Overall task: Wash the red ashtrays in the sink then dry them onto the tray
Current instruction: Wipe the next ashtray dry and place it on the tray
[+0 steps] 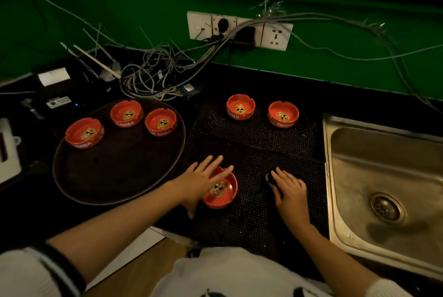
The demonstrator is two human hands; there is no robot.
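Observation:
Three red ashtrays [84, 133] [126, 114] [161, 122] stand at the back of the round dark tray [115, 177]. Two more ashtrays [240, 107] [283, 114] sit at the far edge of the black rubber mat [254, 148]. A sixth ashtray [221, 191] lies on the mat near me; my left hand [203, 179] hovers over its left rim with fingers spread, the thumb below its edge. My right hand [288, 189] rests flat on a dark scrubbing sponge with a green side [269, 177], which it mostly hides. The steel sink [383, 177] is at the right.
A tangle of grey cables [153, 71] and a wall socket strip [239, 30] lie behind the tray on the green wall. A black printer-like box [57, 85] and a white device [8, 150] stand at the left. The counter edge runs just below the mat.

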